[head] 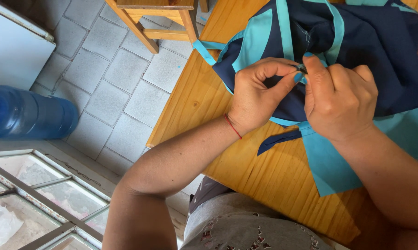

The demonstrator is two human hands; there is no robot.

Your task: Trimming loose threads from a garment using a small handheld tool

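Note:
A navy blue garment with turquoise bands and straps lies bunched on a wooden table. My left hand pinches a fold of the dark cloth between thumb and forefinger; a red thread circles its wrist. My right hand meets it fingertip to fingertip and pinches the same spot, where a small dark part, perhaps a zip pull, shows between the fingers. Both hands have turquoise-painted nails. A turquoise panel hangs toward me under my right forearm.
A wooden stool or chair leg frame stands on the grey tiled floor beyond the table. A large blue water bottle lies at left by a white appliance. An old window frame lies at lower left.

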